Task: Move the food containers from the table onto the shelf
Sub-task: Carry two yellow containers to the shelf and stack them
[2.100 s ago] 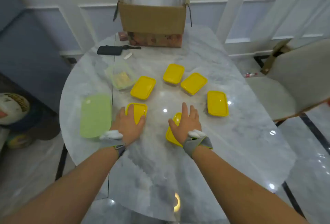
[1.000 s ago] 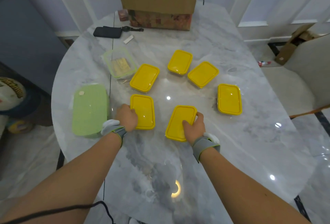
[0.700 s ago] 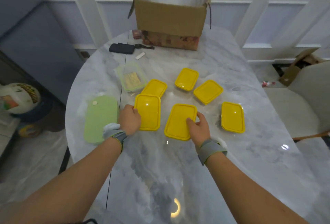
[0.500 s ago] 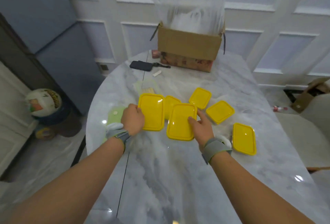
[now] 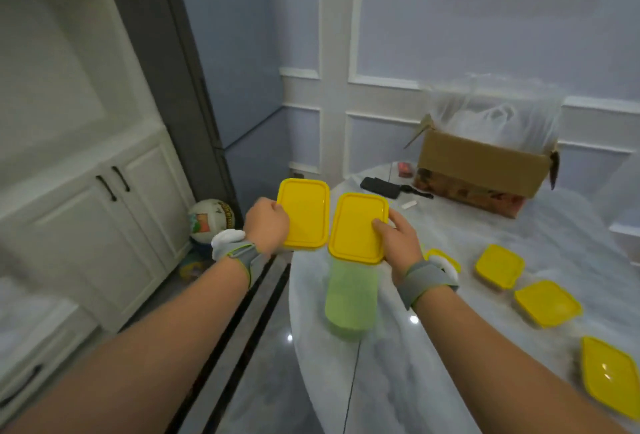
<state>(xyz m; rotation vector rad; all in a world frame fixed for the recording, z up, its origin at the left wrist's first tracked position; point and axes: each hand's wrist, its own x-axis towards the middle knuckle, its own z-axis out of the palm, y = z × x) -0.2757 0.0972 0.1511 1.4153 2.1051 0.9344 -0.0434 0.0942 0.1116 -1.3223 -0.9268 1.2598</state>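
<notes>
While you carried them off the table (image 5: 398, 381) toward the shelf (image 5: 52, 53), your left hand (image 5: 266, 224) gripped one container (image 5: 304, 212) and your right hand (image 5: 398, 243) another (image 5: 356, 226); both were airborne left of the table; level lids and spaced edges looked wise.

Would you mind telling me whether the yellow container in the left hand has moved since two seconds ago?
Yes. The left hand has lifted the yellow container off the marble table, out past its left edge toward the white cabinet.
</notes>
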